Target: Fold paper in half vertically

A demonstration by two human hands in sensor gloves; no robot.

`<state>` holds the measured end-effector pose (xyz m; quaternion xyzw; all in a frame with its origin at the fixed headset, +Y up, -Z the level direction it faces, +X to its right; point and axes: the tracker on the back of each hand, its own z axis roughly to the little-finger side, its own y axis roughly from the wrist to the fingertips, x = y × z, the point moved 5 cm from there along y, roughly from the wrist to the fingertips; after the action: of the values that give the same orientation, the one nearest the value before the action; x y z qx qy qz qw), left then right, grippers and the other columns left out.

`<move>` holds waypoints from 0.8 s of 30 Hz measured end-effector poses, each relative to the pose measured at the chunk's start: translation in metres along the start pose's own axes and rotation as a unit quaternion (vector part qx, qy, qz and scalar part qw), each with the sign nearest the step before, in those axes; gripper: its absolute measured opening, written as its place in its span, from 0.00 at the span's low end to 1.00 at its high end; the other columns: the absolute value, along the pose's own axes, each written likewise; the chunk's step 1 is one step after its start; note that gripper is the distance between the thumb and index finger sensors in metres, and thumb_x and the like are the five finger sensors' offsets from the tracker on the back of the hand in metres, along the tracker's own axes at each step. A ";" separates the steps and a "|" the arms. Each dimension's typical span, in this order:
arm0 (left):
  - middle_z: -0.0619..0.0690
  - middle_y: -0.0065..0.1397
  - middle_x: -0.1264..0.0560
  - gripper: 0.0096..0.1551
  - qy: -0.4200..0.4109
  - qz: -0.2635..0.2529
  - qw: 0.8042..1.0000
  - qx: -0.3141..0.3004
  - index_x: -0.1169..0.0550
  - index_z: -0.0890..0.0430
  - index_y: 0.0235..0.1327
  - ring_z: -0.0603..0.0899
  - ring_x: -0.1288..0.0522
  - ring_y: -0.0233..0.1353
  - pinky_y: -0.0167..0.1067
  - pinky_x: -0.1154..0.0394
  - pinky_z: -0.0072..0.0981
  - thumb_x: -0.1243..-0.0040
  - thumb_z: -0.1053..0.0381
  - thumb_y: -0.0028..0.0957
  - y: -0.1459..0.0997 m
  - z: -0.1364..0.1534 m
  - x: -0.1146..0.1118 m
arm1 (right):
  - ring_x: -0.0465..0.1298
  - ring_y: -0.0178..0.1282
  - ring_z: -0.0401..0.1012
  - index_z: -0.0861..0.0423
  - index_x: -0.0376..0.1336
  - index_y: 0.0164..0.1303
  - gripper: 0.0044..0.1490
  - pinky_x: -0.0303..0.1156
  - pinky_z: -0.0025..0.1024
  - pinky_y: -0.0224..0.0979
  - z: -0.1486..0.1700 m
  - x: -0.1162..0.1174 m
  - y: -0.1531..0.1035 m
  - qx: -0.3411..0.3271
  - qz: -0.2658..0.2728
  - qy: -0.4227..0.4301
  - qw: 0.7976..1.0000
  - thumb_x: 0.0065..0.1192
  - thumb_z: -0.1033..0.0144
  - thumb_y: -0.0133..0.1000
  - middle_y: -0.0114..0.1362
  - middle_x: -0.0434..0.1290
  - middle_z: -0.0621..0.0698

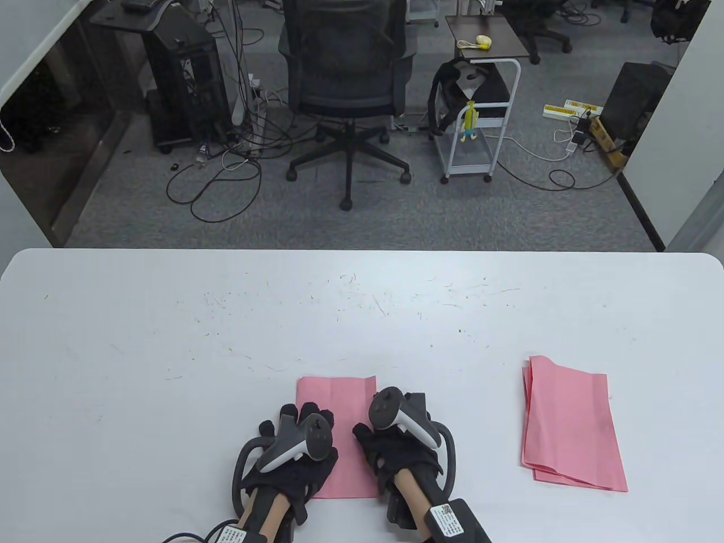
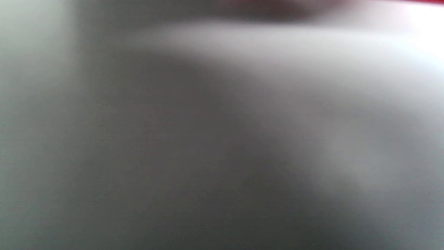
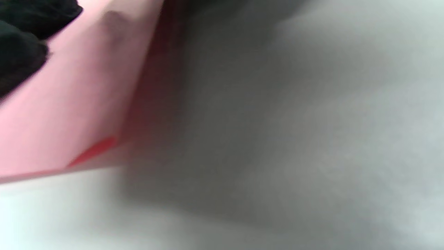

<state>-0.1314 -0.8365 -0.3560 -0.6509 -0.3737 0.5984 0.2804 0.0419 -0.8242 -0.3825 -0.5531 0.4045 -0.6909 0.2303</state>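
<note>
Paper (image 1: 339,396) at near-centre bench (image 1: 169,339), apparently already doubled. Left hand (image 1: 294,447) flat on it; right hand (image 1: 396,441) at right edge, grip unclear. Judged step: creasing. Next: press along fold.

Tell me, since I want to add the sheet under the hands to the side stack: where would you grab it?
Probably the far right corner of the pink sheet, coming from its right edge. The left hand covers the near left part and the right hand sits at the right edge, where the right wrist view shows the edge slightly lifted off the table.
</note>
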 end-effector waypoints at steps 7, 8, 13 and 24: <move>0.43 0.88 0.73 0.45 -0.001 0.000 1.000 0.000 0.67 0.39 0.82 0.65 0.74 0.85 0.77 0.68 0.71 0.73 0.29 0.57 0.000 0.000 0.000 | 0.48 0.85 0.54 0.44 0.31 0.80 0.49 0.48 0.54 0.83 -0.025 -0.002 -0.017 -0.065 -0.003 0.013 0.998 0.46 0.41 0.57 0.86 0.47 0.52; 0.43 0.88 0.73 0.45 -0.001 0.000 1.000 0.000 0.67 0.39 0.82 0.65 0.74 0.85 0.77 0.68 0.71 0.73 0.30 0.57 0.000 0.000 0.000 | 0.51 0.84 0.54 0.45 0.31 0.80 0.49 0.51 0.53 0.83 -0.027 -0.003 -0.019 -0.074 -0.006 0.019 0.997 0.46 0.41 0.57 0.86 0.48 0.52; 0.43 0.88 0.73 0.44 -0.001 0.000 1.000 -0.001 0.67 0.39 0.82 0.65 0.74 0.85 0.77 0.68 0.71 0.73 0.30 0.57 0.000 0.000 0.000 | 0.63 0.80 0.51 0.47 0.32 0.80 0.48 0.64 0.47 0.77 -0.028 -0.009 -0.025 -0.104 -0.013 0.102 0.989 0.48 0.44 0.58 0.85 0.50 0.53; 0.43 0.88 0.73 0.45 -0.002 0.000 1.000 -0.001 0.67 0.39 0.82 0.65 0.74 0.85 0.76 0.68 0.71 0.73 0.30 0.57 0.000 0.000 0.000 | 0.83 0.48 0.31 0.52 0.48 0.77 0.41 0.81 0.28 0.49 0.009 -0.015 -0.015 0.001 0.046 0.148 0.988 0.62 0.60 0.56 0.66 0.73 0.44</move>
<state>-0.1314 -0.8368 -0.3556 -0.6499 -0.3747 0.5993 0.2794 0.0563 -0.8071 -0.3788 -0.4257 0.4585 -0.7541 0.1999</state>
